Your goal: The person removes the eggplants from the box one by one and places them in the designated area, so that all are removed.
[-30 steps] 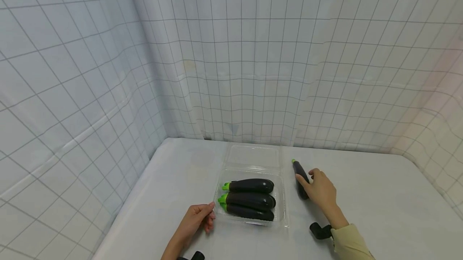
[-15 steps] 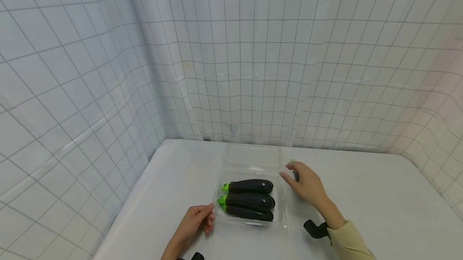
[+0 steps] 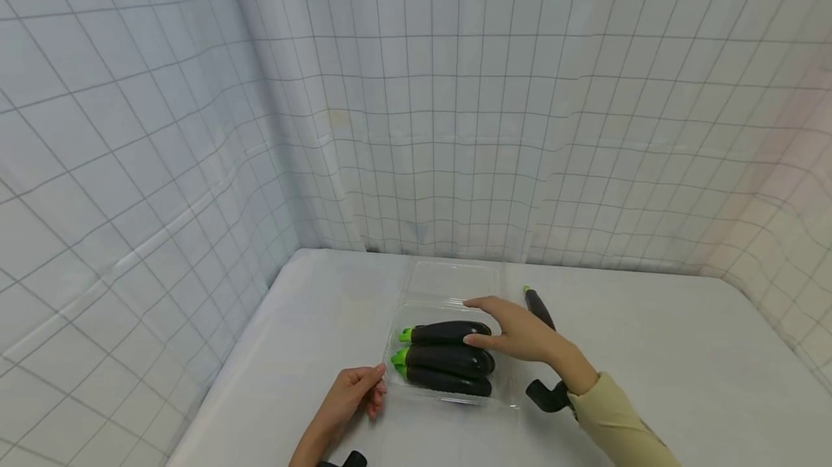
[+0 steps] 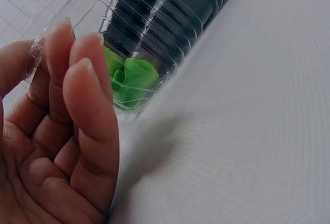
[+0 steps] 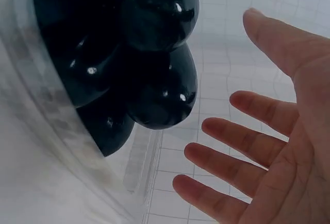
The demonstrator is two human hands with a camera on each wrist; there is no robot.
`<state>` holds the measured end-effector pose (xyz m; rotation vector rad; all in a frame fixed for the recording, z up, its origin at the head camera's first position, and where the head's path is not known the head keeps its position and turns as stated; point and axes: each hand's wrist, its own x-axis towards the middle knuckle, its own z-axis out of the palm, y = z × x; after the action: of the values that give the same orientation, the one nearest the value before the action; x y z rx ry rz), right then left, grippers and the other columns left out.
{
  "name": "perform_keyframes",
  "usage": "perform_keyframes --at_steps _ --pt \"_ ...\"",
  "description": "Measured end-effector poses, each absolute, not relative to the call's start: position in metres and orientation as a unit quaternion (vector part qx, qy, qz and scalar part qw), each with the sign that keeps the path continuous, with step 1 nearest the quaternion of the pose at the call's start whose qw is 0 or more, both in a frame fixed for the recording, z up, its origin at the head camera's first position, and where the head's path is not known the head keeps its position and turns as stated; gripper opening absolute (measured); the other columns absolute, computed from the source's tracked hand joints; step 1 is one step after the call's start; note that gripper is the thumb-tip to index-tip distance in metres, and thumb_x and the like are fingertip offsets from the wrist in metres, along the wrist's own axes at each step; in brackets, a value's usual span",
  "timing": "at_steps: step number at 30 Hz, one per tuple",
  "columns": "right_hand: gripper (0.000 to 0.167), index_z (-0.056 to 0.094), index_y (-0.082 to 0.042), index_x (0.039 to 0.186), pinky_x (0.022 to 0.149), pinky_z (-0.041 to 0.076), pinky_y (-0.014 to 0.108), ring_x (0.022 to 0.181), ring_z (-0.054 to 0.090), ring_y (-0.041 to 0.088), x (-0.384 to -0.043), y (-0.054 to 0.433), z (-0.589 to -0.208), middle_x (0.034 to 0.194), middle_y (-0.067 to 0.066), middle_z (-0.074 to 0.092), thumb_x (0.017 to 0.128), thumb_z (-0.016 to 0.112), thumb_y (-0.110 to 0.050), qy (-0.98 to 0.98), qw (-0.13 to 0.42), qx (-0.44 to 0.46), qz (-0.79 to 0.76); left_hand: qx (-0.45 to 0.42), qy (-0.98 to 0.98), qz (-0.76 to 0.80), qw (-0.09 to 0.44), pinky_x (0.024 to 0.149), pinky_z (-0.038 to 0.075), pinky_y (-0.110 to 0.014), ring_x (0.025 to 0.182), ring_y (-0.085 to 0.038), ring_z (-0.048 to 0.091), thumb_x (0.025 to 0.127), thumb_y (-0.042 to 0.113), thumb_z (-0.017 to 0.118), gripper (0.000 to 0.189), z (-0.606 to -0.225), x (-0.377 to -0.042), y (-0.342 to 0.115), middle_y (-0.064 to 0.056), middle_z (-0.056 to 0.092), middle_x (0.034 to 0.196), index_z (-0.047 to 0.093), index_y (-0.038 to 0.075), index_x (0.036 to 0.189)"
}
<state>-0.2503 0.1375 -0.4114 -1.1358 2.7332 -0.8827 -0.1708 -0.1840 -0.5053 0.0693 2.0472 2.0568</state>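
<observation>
1. White table (image 3: 682, 373), under the box.
2. Clear box (image 3: 505, 382), lid (image 3: 455, 281) laid back, away from the person.
3. Eggplants (image 3: 448, 360) stacked inside; another (image 3: 538, 307) on the table just right, partly hidden.
4. Right hand (image 3: 516, 330), fingers spread near the stack's blunt ends.
5. Left hand (image 3: 354, 391), pinching the box's left edge.

The white table (image 3: 663, 366) directly supported an open clear plastic container (image 3: 507, 383), its lid (image 3: 457, 280) laid back toward the far edge; one dark eggplant (image 3: 539, 307) lay apart, rightward.
</observation>
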Motion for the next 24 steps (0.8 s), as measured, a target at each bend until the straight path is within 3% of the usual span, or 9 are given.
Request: perform_keyframes --at_steps 10,24 --pt "0.070 0.046 -0.015 0.139 0.098 0.040 0.043 0.125 0.044 0.021 -0.254 0.130 -0.418 0.140 0.003 0.046 0.086 0.059 -0.059 0.884 0.073 -0.387 -0.254 0.033 0.693 0.710 0.125 0.048 0.047 -0.022 0.052 -0.010 0.054 0.098 0.032 0.054 0.037 -0.508 -0.173 -0.186 -0.001 0.056 0.061 0.060 0.007 0.072" --pt "0.064 0.052 -0.006 0.132 0.101 0.038 0.043 0.124 0.046 0.025 -0.254 0.119 -0.417 0.132 0.007 0.053 0.091 0.056 -0.054 0.879 0.059 -0.414 -0.227 0.035 0.685 0.715 0.134 0.045 0.047 -0.023 0.050 -0.011 0.053 0.099 0.032 0.053 0.038 -0.510 -0.174 -0.186 -0.001 0.057 0.061 0.060 0.006 0.073"
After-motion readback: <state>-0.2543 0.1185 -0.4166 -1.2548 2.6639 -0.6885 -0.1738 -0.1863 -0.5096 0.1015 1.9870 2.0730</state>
